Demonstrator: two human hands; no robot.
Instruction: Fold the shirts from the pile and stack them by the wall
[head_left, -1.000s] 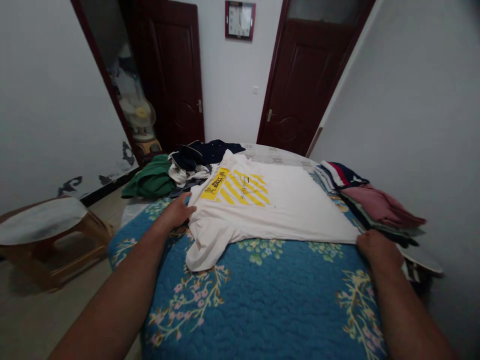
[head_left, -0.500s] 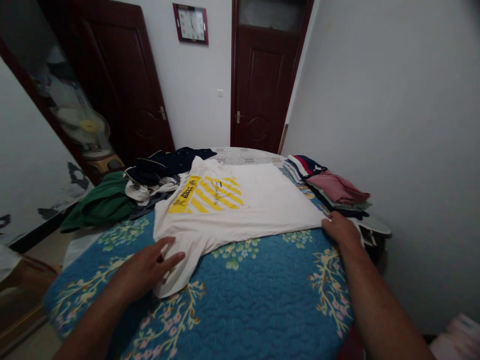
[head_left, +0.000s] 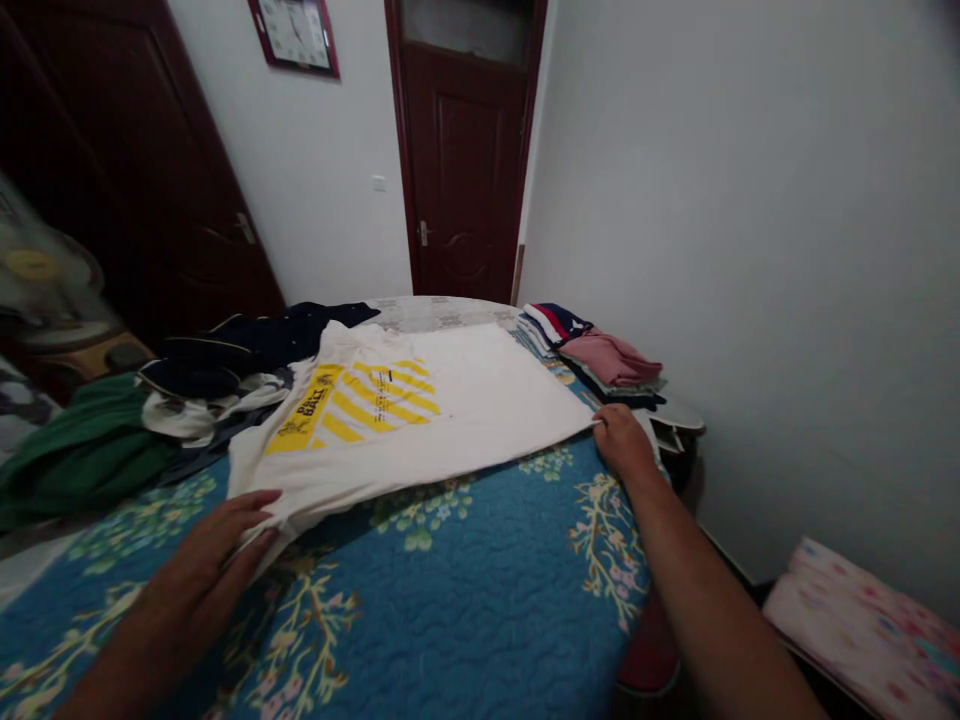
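Note:
A white T-shirt [head_left: 480, 395] with a yellow striped print lies spread sideways on the blue floral quilted cover [head_left: 450, 620]. At its near left part, by the sleeve, my left hand [head_left: 217, 555] pinches the fabric between thumb and fingers. My right hand [head_left: 621, 440] grips the hem corner at the right end. Between both hands the shirt's near edge is drawn fairly straight. Part of the sleeve is hidden under my left hand.
Folded clothes [head_left: 611, 358] are stacked at the right edge. On the left lie a green garment [head_left: 90, 445] and dark navy clothes [head_left: 247, 345] in a loose heap. A pink patterned bundle [head_left: 862, 630] sits low at the right, beside the wall.
My left hand has closed on the shirt's sleeve area, and the sleeve that hung toward me is gathered up. My right hand still holds the hem corner. The view has turned right.

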